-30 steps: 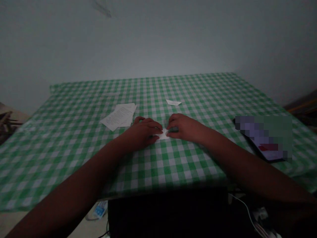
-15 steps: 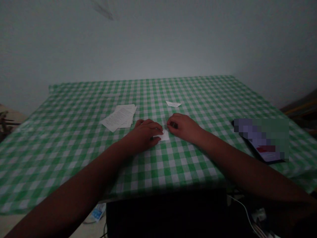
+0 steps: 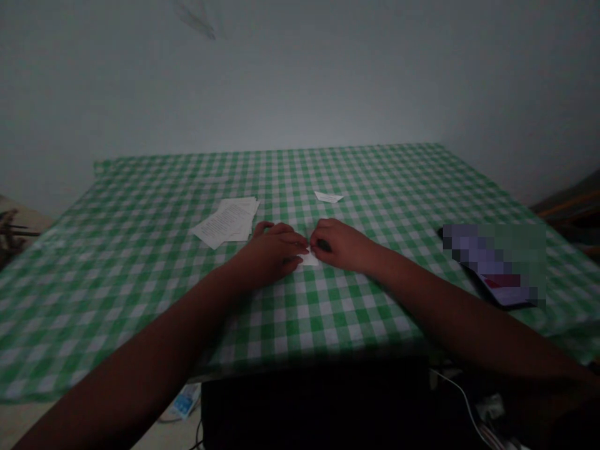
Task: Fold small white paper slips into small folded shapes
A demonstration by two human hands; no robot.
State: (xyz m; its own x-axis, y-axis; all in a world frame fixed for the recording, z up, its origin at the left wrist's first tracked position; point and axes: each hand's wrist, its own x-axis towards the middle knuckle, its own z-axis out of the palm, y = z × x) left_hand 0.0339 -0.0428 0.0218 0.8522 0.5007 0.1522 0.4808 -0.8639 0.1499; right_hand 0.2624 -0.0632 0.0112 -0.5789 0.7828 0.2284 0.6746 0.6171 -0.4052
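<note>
1. Centrally on the table, a small white paper (image 3: 309,259) lies flat between the hands, mostly hidden by them.
2. Left hand (image 3: 274,249): fingers together and curled, their tips on the paper's left side.
3. Right hand (image 3: 335,244): fingers bunched at the paper's right end, over a dark spot too dim to identify. Whether either hand pinches the paper, I cannot tell.
4. Around them lie a green-and-white checked tablecloth (image 3: 375,181), a stack of printed sheets (image 3: 225,222), a white paper scrap (image 3: 329,197) and a blurred phone (image 3: 497,275).
5. Risk: uneven pressure could slide or crease the thin paper on the soft cloth.
</note>
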